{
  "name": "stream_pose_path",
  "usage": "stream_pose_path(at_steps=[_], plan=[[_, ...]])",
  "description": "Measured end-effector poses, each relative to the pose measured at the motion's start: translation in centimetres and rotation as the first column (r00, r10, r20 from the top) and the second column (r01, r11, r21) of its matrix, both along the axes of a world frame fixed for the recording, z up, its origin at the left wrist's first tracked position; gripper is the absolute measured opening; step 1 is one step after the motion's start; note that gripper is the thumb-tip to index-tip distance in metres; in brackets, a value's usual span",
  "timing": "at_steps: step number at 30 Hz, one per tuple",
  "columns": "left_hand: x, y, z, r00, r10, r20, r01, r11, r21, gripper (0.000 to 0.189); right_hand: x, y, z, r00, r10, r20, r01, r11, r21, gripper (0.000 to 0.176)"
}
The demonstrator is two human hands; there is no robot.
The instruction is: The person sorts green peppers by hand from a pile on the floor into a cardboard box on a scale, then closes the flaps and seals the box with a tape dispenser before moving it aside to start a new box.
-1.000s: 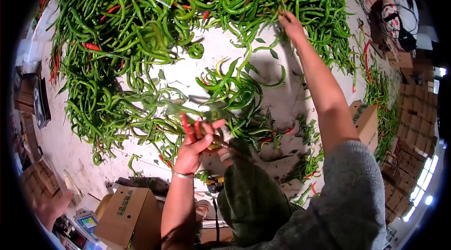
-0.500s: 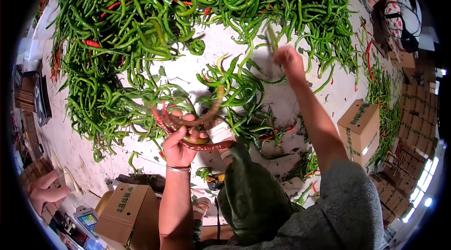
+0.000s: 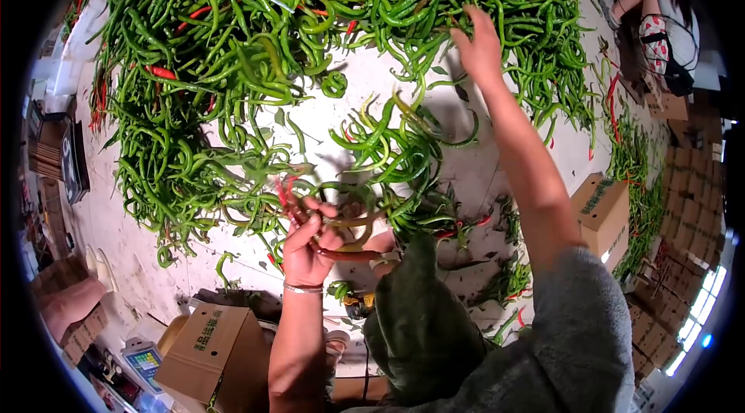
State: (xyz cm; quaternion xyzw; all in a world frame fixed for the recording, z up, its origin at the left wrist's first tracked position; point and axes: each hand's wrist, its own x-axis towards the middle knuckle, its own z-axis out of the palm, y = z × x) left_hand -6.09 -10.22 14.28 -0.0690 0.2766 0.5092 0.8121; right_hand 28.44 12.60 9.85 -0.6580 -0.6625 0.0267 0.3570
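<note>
Several reddish-brown chili peppers (image 3: 351,255) are gripped in my left hand (image 3: 309,246), low over the floor near my knee; their thin stems stick out past the fingers. My right hand (image 3: 481,52) reaches out over the front edge of the large heap of green chili peppers (image 3: 403,5). Its thumb and fingers are apart, and nothing shows between them. Between my hands, on the floor, lies a smaller pile of green chili peppers (image 3: 400,153).
Cardboard boxes stand at the right (image 3: 601,211) and at the lower left (image 3: 206,347), near a scale (image 3: 145,362). A seated person (image 3: 656,17) is at the upper right. Red chilies (image 3: 161,72) are scattered in the heap.
My right hand has moved forward and up to the heap, and the green chili seen at its fingers is no longer there. My left hand keeps its chilies and has shifted slightly right and down.
</note>
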Motion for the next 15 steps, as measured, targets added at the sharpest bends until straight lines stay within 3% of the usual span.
stream_pose_path(at_steps=[2, 3, 5, 6, 8, 9, 12, 15], plan=[[-0.9, -0.3, -0.6, 0.999, 0.041, 0.01, -0.04, 0.999, -0.01, 0.02, 1.4, 5.6, -3.1, 0.983, -0.044, 0.18, 0.059, 0.995, -0.082, 0.064], [-1.3, -0.4, -1.0, 0.998, 0.052, 0.034, -0.051, 0.999, -0.015, 0.019, 1.1, 6.5, -2.9, 0.968, -0.105, 0.23, 0.159, 0.96, -0.232, 0.069], [-1.4, -0.4, -0.8, 0.997, 0.075, 0.028, -0.074, 0.997, -0.015, 0.018, 0.1, 7.9, -1.7, 0.915, -0.192, 0.356, 0.357, 0.794, -0.491, 0.081], [-1.4, -0.4, -0.8, 0.996, 0.084, 0.022, -0.084, 0.996, -0.013, 0.018, 0.8, 8.5, -2.4, 0.924, -0.209, 0.319, 0.353, 0.786, -0.507, 0.087], [-1.3, -0.4, -0.8, 0.993, 0.104, 0.055, -0.104, 0.995, -0.005, 0.019, 1.8, 8.9, -3.7, 0.95, -0.214, 0.225, 0.298, 0.833, -0.466, 0.082], [-1.3, -0.5, -0.9, 0.991, 0.112, 0.07, -0.111, 0.994, -0.015, 0.019, 1.9, 8.3, -3.2, 0.948, -0.182, 0.26, 0.283, 0.858, -0.43, 0.076], [-0.9, -0.3, -0.9, 0.997, 0.076, 0.015, -0.077, 0.997, 0.024, 0.019, 2.5, 6.6, -3.7, 0.977, 0.053, 0.206, 0.042, 0.901, -0.432, 0.07], [-1.0, -0.4, -1.0, 0.997, 0.069, 0.032, -0.069, 0.998, 0.011, 0.02, 1.3, 3.1, -2.2, 0.99, 0.041, 0.135, 0.001, 0.955, -0.298, 0.046]])
